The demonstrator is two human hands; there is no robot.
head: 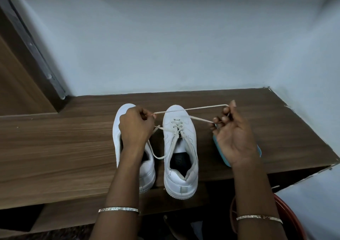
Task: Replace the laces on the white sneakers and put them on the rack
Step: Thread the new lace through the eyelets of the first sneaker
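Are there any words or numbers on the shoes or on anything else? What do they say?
No text here can be read.
Insole of the sneaker being laced: a faint mark, too blurred to read.
Other sneaker, lace, blue object: no writing shows.

- A brown wood-grain tabletop (55, 147) spans the view.
- A light blue object (226, 162), mostly hidden, lies on the tabletop's right part.
- A red rounded rim (294, 219) shows below the tabletop's right end.
- A pale wall (165, 37) rises behind the tabletop.
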